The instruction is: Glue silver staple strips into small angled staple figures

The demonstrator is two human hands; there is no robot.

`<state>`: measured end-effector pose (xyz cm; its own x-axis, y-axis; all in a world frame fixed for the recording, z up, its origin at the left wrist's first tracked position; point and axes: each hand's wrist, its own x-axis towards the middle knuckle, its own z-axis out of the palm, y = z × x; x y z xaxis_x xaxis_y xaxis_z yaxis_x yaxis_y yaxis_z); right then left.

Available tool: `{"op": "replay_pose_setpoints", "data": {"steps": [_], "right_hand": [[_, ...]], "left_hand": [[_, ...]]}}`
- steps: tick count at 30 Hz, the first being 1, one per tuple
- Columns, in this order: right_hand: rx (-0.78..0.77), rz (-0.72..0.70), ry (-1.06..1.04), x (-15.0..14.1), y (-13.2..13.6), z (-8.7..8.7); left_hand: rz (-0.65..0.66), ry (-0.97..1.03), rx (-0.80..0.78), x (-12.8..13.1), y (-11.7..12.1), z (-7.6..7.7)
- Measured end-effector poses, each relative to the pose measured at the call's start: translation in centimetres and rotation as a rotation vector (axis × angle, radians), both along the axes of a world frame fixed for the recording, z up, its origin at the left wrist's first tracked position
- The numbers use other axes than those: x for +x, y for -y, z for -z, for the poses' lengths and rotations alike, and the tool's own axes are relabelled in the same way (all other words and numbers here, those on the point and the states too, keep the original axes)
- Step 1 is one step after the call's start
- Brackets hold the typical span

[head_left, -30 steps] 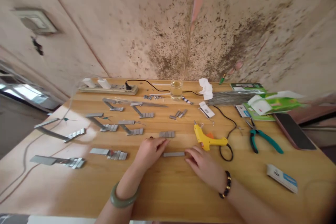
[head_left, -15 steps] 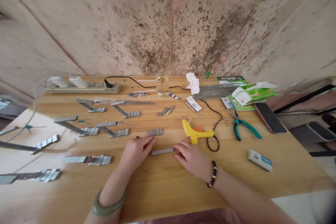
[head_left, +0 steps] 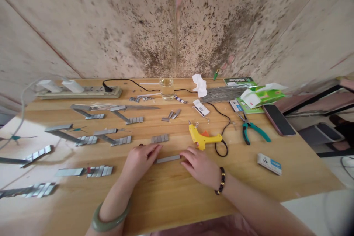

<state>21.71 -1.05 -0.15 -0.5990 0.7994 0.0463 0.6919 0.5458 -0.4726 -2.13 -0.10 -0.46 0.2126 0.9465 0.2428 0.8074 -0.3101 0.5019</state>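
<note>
Touching: the left hand [head_left: 139, 161] and right hand [head_left: 204, 166] are meeting opposite ends of a gray strip [head_left: 168, 159], which is lying between them on the tabletop [head_left: 166, 199].
Fingers: both hands are curling loosely; whether either is gripping, I cannot tell.
Segmented piece [head_left: 159, 138]: lying just beyond the left fingertips.
Glue gun [head_left: 204, 139]: resting beyond the right hand.
Pliers [head_left: 256, 129]: lying farther right.

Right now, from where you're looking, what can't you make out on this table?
Head view:
- Left palm: hidden by the back of the left hand.
- Right palm: hidden by the back of the right hand.
- Lettering on the white-and-blue box at right: too small and blurred.
- Far end of the lowest grey piece at left: cut off by the picture's left edge.
</note>
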Motion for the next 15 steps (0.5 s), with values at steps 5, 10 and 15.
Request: {"op": "replay_pose_setpoints", "data": {"steps": [5, 10, 15], "right_hand": [[-0.003, -0.005, -0.001, 0.05, -0.01, -0.02], [0.004, 0.000, 0.008, 0.04, 0.01, -0.15], [0.023, -0.002, 0.003, 0.05, 0.04, 0.03]], "left_hand": [[-0.019, 0.034, -0.028, 0.09, 0.06, -0.32], [-0.031, 0.131, -0.114, 0.23, 0.26, -0.73], [0.166, 0.042, -0.102, 0.54, 0.37, -0.57]]}}
